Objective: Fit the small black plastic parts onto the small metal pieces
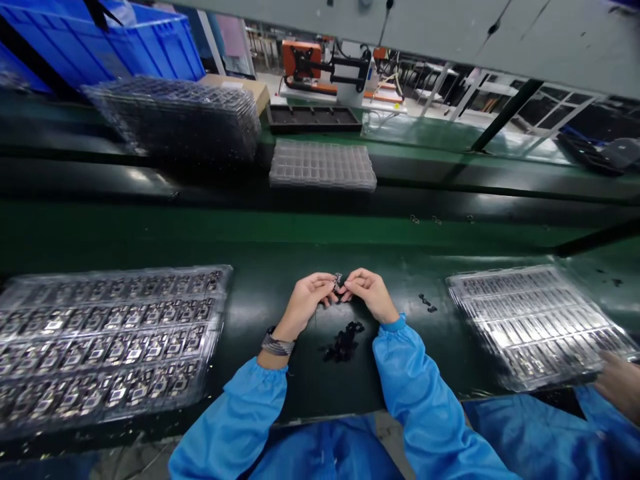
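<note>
My left hand (pixel 310 297) and my right hand (pixel 367 292) meet over the dark green bench, fingers pinched together on one small metal part (pixel 339 281) held between them. Just below my hands lies a small heap of black pieces (pixel 344 342). A clear plastic tray (pixel 107 340) filled with several rows of small metal parts sits to the left of my left hand. Another clear tray (pixel 537 320) with rows of parts lies to the right of my right hand. Both my arms wear blue sleeves, and a band circles my left wrist.
Two loose black bits (pixel 427 303) lie right of my hands. Another person's hand (pixel 620 383) touches the right tray's near corner. Across the belt stand an empty clear tray (pixel 323 165), stacked trays (pixel 175 113), a blue crate (pixel 100 40) and a black tray (pixel 313 118).
</note>
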A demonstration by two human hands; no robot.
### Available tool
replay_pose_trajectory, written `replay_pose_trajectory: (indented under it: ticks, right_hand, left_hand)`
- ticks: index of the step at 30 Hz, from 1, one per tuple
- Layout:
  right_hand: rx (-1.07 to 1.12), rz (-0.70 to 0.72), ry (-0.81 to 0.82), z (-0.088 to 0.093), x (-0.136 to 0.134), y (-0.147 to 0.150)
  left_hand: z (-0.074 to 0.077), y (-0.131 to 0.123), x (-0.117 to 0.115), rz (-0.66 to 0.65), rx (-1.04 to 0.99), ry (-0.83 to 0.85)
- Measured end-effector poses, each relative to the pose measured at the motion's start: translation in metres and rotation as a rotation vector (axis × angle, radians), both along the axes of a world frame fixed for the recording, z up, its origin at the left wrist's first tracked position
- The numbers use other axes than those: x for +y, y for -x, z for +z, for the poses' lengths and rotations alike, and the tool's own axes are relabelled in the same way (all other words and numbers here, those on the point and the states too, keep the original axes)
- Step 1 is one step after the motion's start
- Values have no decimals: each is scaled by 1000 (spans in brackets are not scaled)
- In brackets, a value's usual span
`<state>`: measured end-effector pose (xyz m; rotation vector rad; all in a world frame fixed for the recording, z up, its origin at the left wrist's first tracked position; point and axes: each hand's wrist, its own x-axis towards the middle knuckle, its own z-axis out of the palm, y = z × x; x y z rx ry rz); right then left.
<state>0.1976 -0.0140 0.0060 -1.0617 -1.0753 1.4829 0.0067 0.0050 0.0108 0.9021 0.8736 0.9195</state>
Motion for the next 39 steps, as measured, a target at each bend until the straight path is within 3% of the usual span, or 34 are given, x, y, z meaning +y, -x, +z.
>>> replay_pose_trajectory:
  ticks: [11, 21, 39]
  right_hand:
    - [43, 13, 13, -2, -1, -2]
    - [-23, -29, 20, 1, -1, -3]
    - [-88, -63, -23, 2, -1, 2]
  left_hand:
    - [-3, -1, 1, 44, 55, -27]
    - [1, -1, -2, -17, 61, -69]
    - [3, -2, -3, -11, 120, -88]
